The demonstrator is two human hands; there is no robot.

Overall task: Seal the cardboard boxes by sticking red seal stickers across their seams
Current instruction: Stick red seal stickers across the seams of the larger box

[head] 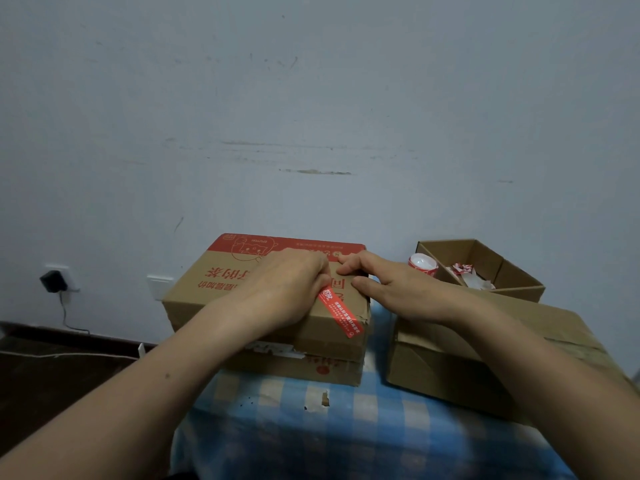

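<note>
Red sticker [341,315] lies slantwise over the near top edge of the box [214,289]. Left hand [287,285] presses its upper end, right hand [384,289] steadies the lid with bent fingertips, neither gripping anything. Best to rub firmly down the strip and over the edge, leaving no bubbles.

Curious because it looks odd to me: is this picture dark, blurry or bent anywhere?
Head view: dim, bluish light with no glare; the wide lens bends straight lines near the edges; small print on the red seal sticker looks soft.
</note>
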